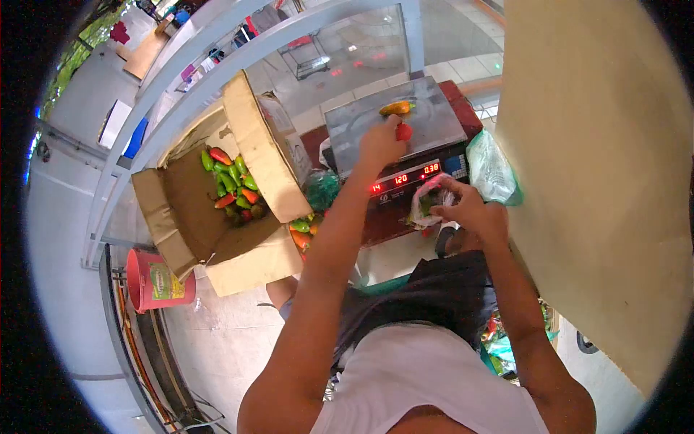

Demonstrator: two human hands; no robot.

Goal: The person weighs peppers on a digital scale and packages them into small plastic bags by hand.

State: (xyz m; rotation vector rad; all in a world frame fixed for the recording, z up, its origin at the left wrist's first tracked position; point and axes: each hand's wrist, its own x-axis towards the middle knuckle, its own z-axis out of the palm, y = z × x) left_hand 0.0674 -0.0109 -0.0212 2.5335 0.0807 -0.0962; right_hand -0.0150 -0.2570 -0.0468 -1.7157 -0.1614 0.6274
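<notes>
My left hand (pixel 382 147) is over the metal pan of a digital scale (pixel 354 119), its fingers closed on a red pepper (pixel 404 132). Just beyond it, an orange pepper (pixel 396 108) lies on the pan. Red digits glow on the scale's display (pixel 401 178). In front of the display, my right hand (pixel 473 211) pinches the rim of a clear plastic bag (pixel 423 206). Something greenish shows inside that bag, too unclear to name.
To the left, an open cardboard box (pixel 195 210) holds several green and red peppers (pixel 233 173). More peppers (pixel 300 230) lie beside it. A pink bucket (pixel 163 281) stands lower left. A stack of plastic bags (pixel 491 170) hangs right of the scale, near a large brown panel (pixel 593 159).
</notes>
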